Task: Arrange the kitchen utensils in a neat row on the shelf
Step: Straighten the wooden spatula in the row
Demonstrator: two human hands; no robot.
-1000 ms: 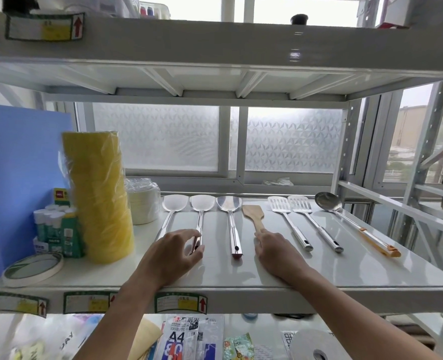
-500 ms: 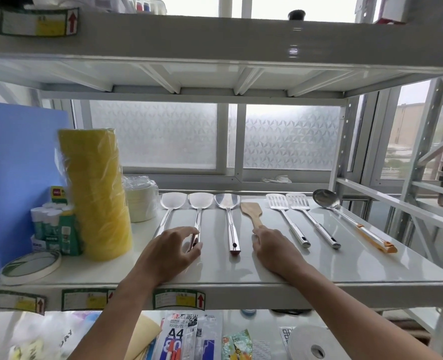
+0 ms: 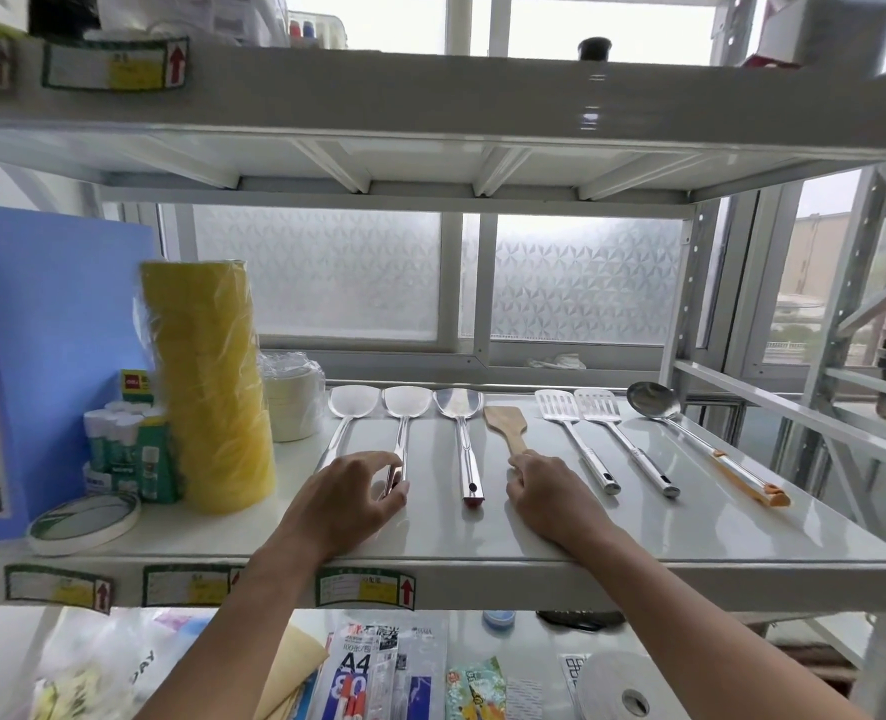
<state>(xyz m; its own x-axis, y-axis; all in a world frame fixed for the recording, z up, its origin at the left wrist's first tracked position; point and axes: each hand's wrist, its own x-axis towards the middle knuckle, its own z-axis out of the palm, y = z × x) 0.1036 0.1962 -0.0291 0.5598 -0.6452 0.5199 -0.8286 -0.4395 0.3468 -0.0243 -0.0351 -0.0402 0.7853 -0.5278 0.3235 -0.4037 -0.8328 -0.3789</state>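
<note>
Several utensils lie side by side on the white shelf [image 3: 638, 532], heads toward the window. From the left: a steel turner [image 3: 350, 407], a second steel turner [image 3: 404, 407], a third with a red end [image 3: 463, 439], a wooden spatula [image 3: 506, 423], two slotted turners [image 3: 565, 423] [image 3: 607, 423], and a ladle [image 3: 659, 407] with an orange handle end. My left hand [image 3: 350, 498] curls around the handle end of the second turner. My right hand [image 3: 547, 493] covers and holds the wooden spatula's handle.
A tall yellow wrapped roll stack [image 3: 212, 381], glue sticks [image 3: 124, 449], a blue folder [image 3: 41, 345], a tape ring [image 3: 85, 522] and white stacked tape [image 3: 290, 402] crowd the shelf's left end. Another shelf sits close above. Paper packs lie on the shelf below.
Both hands have stayed on their handles; the left fingers have closed a little more around the second turner. The view has shifted slightly.
</note>
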